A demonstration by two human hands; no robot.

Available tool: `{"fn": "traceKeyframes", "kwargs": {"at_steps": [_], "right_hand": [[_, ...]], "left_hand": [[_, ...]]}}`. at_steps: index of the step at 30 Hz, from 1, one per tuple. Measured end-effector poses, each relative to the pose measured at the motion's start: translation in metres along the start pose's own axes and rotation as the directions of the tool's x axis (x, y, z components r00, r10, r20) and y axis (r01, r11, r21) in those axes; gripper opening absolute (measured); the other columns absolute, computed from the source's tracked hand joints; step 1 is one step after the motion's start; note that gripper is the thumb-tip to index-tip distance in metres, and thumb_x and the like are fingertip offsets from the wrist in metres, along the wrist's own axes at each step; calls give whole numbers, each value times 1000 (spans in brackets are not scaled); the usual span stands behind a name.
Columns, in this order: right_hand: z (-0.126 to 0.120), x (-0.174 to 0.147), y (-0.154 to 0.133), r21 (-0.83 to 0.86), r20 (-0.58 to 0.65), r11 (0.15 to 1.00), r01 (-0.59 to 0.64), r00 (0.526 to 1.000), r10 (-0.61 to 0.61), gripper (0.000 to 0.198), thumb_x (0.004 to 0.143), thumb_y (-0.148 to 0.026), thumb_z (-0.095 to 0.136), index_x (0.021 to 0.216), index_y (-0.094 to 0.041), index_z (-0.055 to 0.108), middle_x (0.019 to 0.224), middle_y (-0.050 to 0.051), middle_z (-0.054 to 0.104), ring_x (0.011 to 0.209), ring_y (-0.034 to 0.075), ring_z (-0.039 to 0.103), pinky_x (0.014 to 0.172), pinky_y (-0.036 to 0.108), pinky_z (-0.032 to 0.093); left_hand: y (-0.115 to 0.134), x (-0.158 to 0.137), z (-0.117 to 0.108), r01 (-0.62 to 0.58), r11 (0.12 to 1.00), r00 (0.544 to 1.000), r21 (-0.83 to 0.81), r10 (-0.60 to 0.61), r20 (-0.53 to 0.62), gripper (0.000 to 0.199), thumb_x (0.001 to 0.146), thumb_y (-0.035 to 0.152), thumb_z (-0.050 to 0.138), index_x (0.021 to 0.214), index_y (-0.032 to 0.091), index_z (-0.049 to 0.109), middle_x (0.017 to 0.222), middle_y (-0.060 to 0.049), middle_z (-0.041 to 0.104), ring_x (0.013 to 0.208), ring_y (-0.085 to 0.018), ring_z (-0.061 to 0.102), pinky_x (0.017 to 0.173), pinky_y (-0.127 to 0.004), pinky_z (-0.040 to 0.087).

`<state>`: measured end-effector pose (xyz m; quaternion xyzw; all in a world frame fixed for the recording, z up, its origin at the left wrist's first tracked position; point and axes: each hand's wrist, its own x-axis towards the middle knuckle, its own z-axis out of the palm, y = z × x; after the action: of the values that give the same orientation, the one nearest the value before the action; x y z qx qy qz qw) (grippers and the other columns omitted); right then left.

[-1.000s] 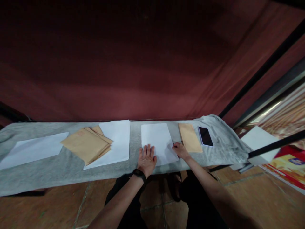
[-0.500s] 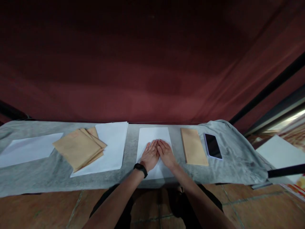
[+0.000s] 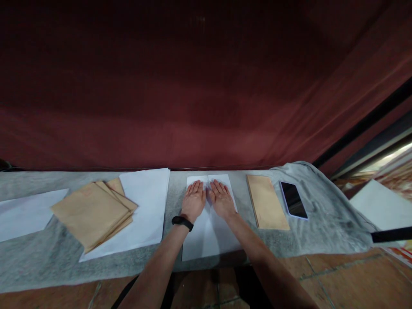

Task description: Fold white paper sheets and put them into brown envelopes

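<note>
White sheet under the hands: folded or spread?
Spread: the white sheet lies open beneath the left hand and right hand, a crease-like line running between them.

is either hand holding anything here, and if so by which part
Nothing is held: the left hand and right hand lie flat on the white sheet, either side of its middle crease, gripping no edge.

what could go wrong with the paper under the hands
The left hand and right hand lie flat on the white sheet, which rests on soft grey cloth; uneven pressure might wrinkle it or drag it askew. Its near end is close to the table's front edge, so a pull toward the body could leave it overhanging. The cloth is rumpled near the phone; tugging it might shift that too.
</note>
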<state>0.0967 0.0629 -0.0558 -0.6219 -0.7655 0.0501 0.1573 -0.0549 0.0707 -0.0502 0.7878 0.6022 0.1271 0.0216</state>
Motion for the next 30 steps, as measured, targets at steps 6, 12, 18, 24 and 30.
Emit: {"fn": "traceKeyframes", "kwargs": {"at_steps": [6,12,18,24,30], "right_hand": [[10,17,-6,-19,5,1000,15,1000,-15,50,110,-33,29,155,-18,44,164,8,37,151,27,37,125,49,23],[9,24,15,-38,-37,999,7,999,-8,52,109,-39,36,156,-19,41,163,9,39,151,27,36,124,49,24],[6,16,29,-53,-67,997,-51,997,48,57,108,-41,35,158,-13,38,162,15,39,151,28,37,124,49,23],[-4,7,36,-65,-61,991,-119,992,115,58,108,-37,35,157,-4,37,163,19,35,152,31,33,125,51,21],[-7,-40,9,21,-53,1000,19,998,-18,56,108,-31,29,160,-9,31,165,16,33,154,27,30,125,51,26]], "left_hand": [[0,11,5,-58,998,998,-3,58,14,55,102,24,29,154,17,44,162,-8,42,153,-24,34,126,-46,26],[-9,13,8,6,1000,1000,29,-6,-17,58,105,37,27,156,14,41,163,-12,39,153,-25,33,126,-47,25],[-15,7,6,67,997,997,48,-66,-38,60,105,37,24,156,8,38,162,-15,39,154,-25,32,126,-45,26],[-28,-6,-2,133,989,990,65,-129,-63,61,104,35,26,154,3,41,160,-19,40,152,-29,34,124,-48,29],[10,-51,-3,9,1000,997,30,-6,-80,59,103,32,30,157,7,37,163,-16,36,154,-27,29,127,-48,26]]}}
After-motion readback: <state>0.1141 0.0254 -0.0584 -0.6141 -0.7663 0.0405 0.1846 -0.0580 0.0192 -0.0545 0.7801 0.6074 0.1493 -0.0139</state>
